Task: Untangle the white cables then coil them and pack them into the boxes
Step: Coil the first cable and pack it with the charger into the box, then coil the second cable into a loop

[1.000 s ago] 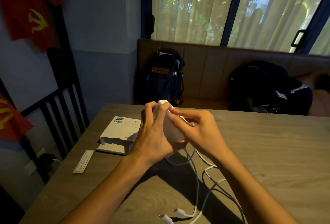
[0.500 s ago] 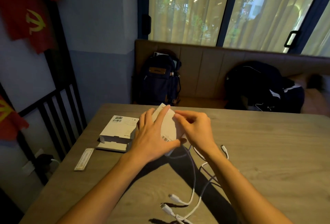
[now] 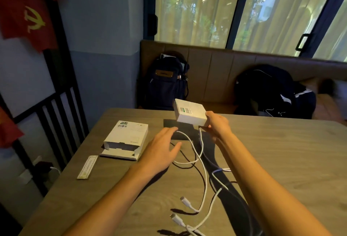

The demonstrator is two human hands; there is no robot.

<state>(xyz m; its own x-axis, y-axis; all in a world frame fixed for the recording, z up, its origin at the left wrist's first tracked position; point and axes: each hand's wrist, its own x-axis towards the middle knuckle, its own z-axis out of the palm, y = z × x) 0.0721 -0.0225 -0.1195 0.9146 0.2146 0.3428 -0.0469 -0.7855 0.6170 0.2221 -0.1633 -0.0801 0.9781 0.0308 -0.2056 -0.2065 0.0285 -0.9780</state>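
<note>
My right hand [image 3: 217, 125] grips a small white box [image 3: 189, 112] by its near right corner and holds it above the far middle of the wooden table [image 3: 281, 156]. My left hand [image 3: 161, 151] hovers open over the table, fingers spread, just above a loop of the white cables [image 3: 203, 171]. The cables trail loosely from under the box toward me. Two of their connector ends [image 3: 185, 201] lie near the front edge. A second white box [image 3: 126, 139] lies to the left with its end flap open.
A narrow paper strip [image 3: 87, 167] lies left of the open box near the table's left edge. Beyond the table a bench holds a dark backpack [image 3: 167, 83] and a black bag [image 3: 272, 89]. A black railing stands at the left.
My left hand has let go of the small box and dropped toward the cables. My right hand has carried the box up and away from me. More cable now lies uncovered on the table.
</note>
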